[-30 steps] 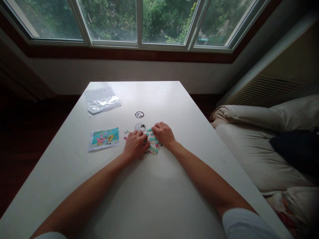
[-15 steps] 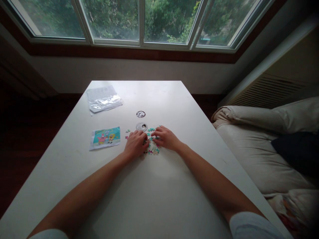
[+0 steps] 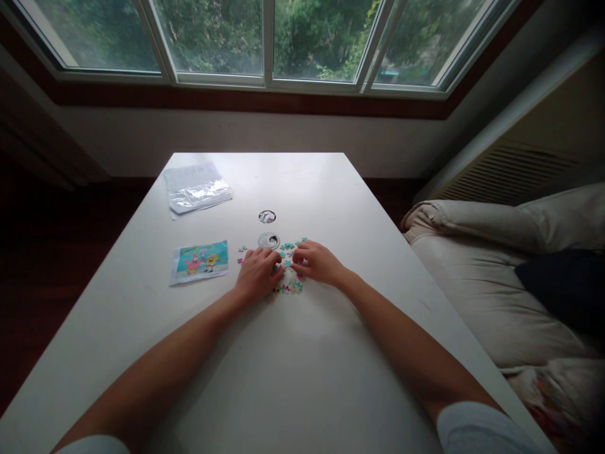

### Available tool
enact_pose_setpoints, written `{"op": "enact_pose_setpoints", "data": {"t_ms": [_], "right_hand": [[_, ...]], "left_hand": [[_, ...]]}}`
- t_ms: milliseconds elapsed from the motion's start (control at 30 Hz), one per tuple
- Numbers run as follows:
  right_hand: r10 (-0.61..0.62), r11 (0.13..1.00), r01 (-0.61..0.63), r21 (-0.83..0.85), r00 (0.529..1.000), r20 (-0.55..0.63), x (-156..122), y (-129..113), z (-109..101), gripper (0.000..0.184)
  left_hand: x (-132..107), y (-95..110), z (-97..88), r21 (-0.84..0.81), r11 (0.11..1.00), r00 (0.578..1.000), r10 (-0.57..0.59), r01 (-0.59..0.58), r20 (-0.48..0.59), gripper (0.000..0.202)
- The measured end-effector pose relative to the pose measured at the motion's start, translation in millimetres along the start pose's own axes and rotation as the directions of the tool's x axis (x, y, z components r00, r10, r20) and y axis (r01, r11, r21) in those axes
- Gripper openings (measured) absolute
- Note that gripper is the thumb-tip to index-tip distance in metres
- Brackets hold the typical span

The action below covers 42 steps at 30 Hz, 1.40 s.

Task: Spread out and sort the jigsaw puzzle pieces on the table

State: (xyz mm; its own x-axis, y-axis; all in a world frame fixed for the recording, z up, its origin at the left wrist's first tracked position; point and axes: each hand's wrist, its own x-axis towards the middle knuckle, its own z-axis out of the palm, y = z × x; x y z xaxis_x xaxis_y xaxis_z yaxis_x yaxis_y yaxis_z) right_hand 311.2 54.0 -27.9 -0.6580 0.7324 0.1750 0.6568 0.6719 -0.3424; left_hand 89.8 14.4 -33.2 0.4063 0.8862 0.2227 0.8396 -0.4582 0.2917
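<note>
Puzzle pieces (image 3: 286, 288): in the head view, small and knobbed, mostly teal green with some pink, pale cream and dark ones; lying loose on the white table (image 3: 302, 359), between and around the left hand (image 3: 255, 272) and the right hand (image 3: 317, 263); too small for any printed detail to be made out.

Spread: a clump on the near side, a looser scatter on the far side, a few strays just left of the left hand.

Left hand: palm down over the left part of the scatter, fingers bent; anything under the fingertips hidden from view.

Right hand: at the right edge of the scatter, fingers curled inward, thumb near the forefinger; apart from the left hand; impossible to make out whether gripping a piece.

Grey disc (image 3: 263, 241): just beyond the left hand, with a dark-rimmed circle (image 3: 267, 217) farther off.

Cartoon picture (image 3: 199, 262): flat on the table, left of the left hand, well apart from the right.

Plastic sleeve (image 3: 200, 196): shiny, near the far left corner.

Since half a second ago: right-hand fingers drawn slightly rightward and curled tighter, more far-side pieces uncovered; left hand hardly shifted; cartoon picture unmoved.

Since one second ago: right hand brought nearer, middle of the scatter thinned.
</note>
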Motion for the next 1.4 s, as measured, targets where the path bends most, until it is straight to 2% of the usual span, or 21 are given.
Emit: {"op": "enact_pose_setpoints", "data": {"t_ms": [133,300,533,700,800,1100,1300,1400], "right_hand": [[0.024,0.997,-0.023,-0.072,1.000,0.019,-1,-10,-1,0.019],[0.052,0.991,-0.048,-0.129,0.998,0.030,-2,-19,0,0.016],[0.092,0.987,-0.089,-0.136,0.996,0.018,-2,-21,-1,0.017],[0.074,0.983,-0.066,-0.173,0.996,0.041,-2,-22,-3,0.012],[0.078,0.982,-0.072,-0.176,0.997,0.027,-2,-21,-4,0.017],[0.051,0.991,-0.037,-0.126,0.993,0.110,-3,-15,-16,0.015],[0.041,0.995,-0.033,-0.093,0.996,0.083,-2,-13,-11,0.015],[0.019,1.000,-0.019,-0.001,0.998,0.063,-1,-11,-9,0.011]], "left_hand": [[-1,0,0.1,0.041,0.998,0.999,0.041,-0.042,0.018,0.017],[0,-3,1.0,0.037,0.997,0.997,0.066,-0.067,0.027,0.010],[2,-5,-0.4,0.030,1.000,1.000,0.002,-0.002,0.000,0.023],[3,-10,1.4,0.046,0.997,0.998,-0.057,0.059,-0.033,0.021],[3,-13,2.3,0.045,0.997,0.997,-0.062,0.064,-0.050,0.022],[3,-16,2.3,0.044,0.998,0.998,-0.042,0.044,-0.044,0.022],[4,-19,2.2,0.015,0.999,0.998,-0.036,0.037,-0.048,0.021],[4,-18,1.8,0.004,0.999,0.998,-0.032,0.032,-0.055,0.020]]}}
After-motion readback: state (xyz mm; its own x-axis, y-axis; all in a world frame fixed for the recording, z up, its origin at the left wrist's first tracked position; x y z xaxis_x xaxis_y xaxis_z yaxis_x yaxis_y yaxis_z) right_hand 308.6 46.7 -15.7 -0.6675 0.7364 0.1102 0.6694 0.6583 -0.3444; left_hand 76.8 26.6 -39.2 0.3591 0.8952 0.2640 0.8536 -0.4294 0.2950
